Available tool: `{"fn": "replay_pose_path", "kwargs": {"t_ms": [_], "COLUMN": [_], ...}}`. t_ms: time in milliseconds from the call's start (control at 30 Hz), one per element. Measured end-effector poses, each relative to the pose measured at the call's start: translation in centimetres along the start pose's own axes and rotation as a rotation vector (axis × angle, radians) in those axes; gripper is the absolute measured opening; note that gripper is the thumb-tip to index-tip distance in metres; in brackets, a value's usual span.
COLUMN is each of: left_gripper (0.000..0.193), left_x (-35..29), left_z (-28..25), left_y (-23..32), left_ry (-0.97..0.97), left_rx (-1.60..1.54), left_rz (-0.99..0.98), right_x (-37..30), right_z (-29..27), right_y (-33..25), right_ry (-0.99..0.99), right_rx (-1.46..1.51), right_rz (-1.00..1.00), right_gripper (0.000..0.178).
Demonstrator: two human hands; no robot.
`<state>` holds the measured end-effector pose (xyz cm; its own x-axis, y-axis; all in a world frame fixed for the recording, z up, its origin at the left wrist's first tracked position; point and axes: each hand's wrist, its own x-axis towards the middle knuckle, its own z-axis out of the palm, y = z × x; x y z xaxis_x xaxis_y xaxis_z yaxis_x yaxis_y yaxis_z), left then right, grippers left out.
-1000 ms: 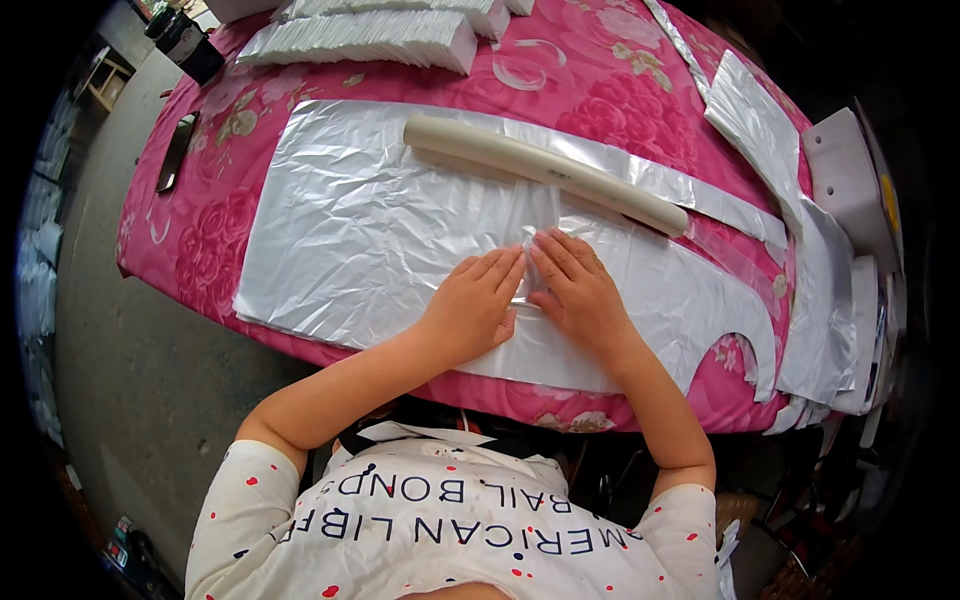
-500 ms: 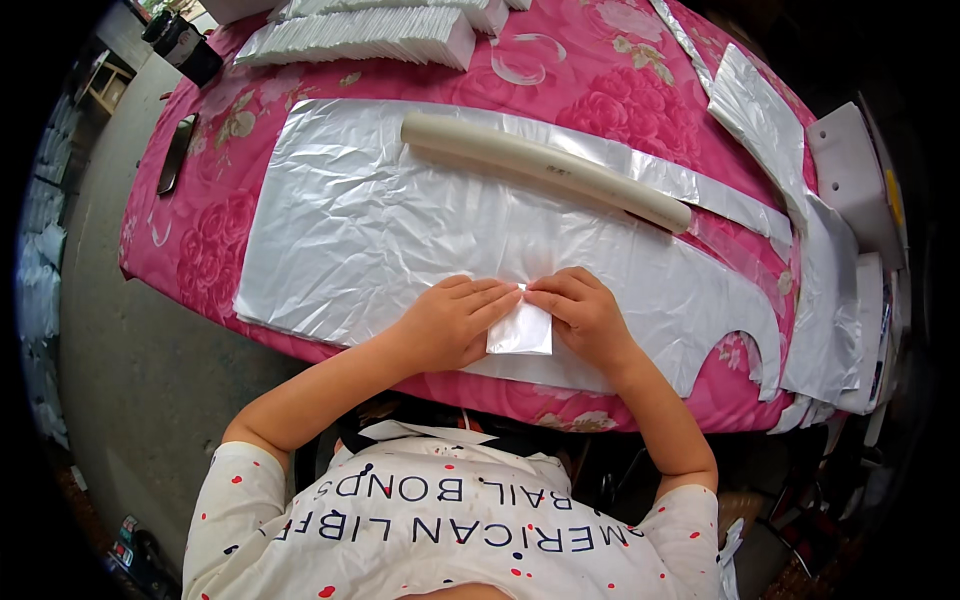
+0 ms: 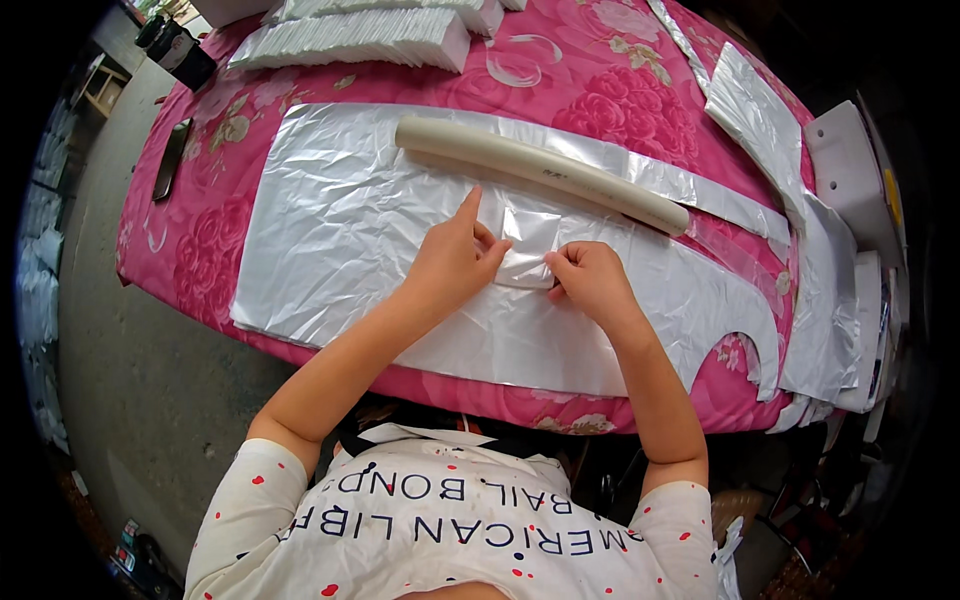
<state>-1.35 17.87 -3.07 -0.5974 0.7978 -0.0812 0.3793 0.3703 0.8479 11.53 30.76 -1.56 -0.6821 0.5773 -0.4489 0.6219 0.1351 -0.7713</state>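
Observation:
A small shiny piece of thin white film (image 3: 530, 235) spreads between my hands, just below a long cream tube (image 3: 540, 168). My left hand (image 3: 445, 255) has its index finger stretched out along the sheet below, while its thumb and other fingers close at the film's left edge. At the film's lower right corner, my right hand (image 3: 592, 282) pinches with thumb and fingertips. Underneath both hands lies a large crinkled silvery-white plastic sheet (image 3: 330, 220), with a curved cut-out on its right side. The tube rests on this sheet.
A pink floral cloth (image 3: 215, 255) covers the table. Stacks of folded white pieces (image 3: 350, 42) stand at the far left, near a dark cup (image 3: 178, 50) and a phone (image 3: 172, 160). More silvery sheeting (image 3: 760, 120) and a white box (image 3: 850, 160) are at the right.
Both hands have moved away from me, toward the tube. The film, a small folded rectangle between my fingertips before, now lies more spread out. My left index finger has straightened.

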Motion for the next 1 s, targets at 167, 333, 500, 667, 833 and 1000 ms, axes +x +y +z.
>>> {"fn": "replay_pose_path", "kwargs": {"t_ms": [167,333,500,667,833,1000], "left_gripper": [0.074,0.093,0.097,0.086,0.045,0.036], "left_x": [-0.9,-1.4,-1.3,-2.3,-8.0,-15.7], "left_z": [1.9,4.5,4.4,3.5,-0.8,-5.1], "left_y": [-1.5,-1.8,-1.7,-2.5,-2.5,-6.1], "left_ry": [0.040,-0.078,-0.124,0.064,-0.285,-0.725], "left_rx": [0.419,0.615,0.592,0.400,-0.371,-0.569], "left_rz": [0.652,0.504,0.500,0.498,0.085,-0.787], "right_x": [1.3,0.8,-0.8,-1.7,2.9,0.0], "right_z": [-0.1,0.0,0.1,0.2,3.1,9.4], "right_y": [1.4,0.7,0.3,-1.4,1.0,1.2], "right_ry": [-0.028,-0.030,0.093,0.238,0.267,0.129], "right_rx": [-0.059,0.002,-0.392,-0.806,-0.700,-0.604], "right_rz": [-0.069,0.006,-0.182,-0.459,-0.879,-0.800], "right_gripper": [0.027,0.026,0.021,0.033,0.054,0.065]}}
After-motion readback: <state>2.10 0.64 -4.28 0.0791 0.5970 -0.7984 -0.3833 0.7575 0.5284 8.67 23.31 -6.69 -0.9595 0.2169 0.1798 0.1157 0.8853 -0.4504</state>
